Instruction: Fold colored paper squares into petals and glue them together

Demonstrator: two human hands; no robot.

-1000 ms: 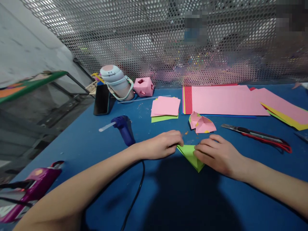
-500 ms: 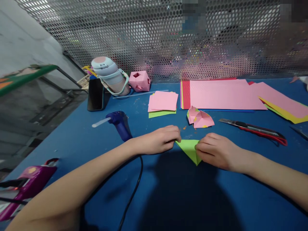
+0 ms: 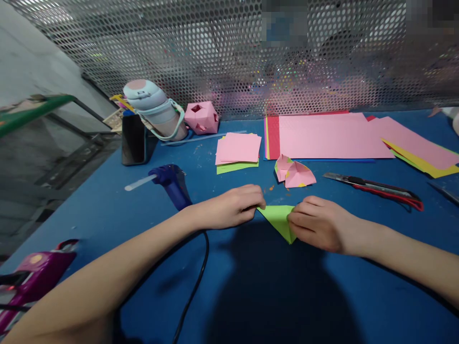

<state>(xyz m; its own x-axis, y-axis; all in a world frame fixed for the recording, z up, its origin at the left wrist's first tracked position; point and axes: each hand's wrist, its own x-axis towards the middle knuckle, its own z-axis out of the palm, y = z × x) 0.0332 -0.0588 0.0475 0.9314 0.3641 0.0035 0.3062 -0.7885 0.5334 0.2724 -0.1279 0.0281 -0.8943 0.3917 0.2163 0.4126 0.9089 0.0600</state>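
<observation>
A green sheet of paper (image 3: 278, 220), folded into a triangle with its point towards me, lies on the blue table between my hands. My left hand (image 3: 241, 206) pinches its left corner, fingers closed. On the right side, my right hand (image 3: 319, 223) has its fingers closed over the paper's edge and hides that corner. Just beyond the paper sits a pink folded paper piece (image 3: 299, 175) with small green and yellow patches. Farther back is a stack of square papers (image 3: 239, 148), pink on top with green beneath.
A blue glue gun (image 3: 174, 186) lies left of my forearm, its black cord running towards me. A utility knife (image 3: 376, 188) is at right. Behind stand a phone (image 3: 134, 141), a bottle (image 3: 158, 112), a pink paper ball (image 3: 202, 117) and pink sheets (image 3: 333, 136). A purple power strip (image 3: 43, 272) is at left.
The whole view has shifted slightly, so things appear a little farther left and up. Both hands keep their hold on the green paper, whose triangular shape looks the same.
</observation>
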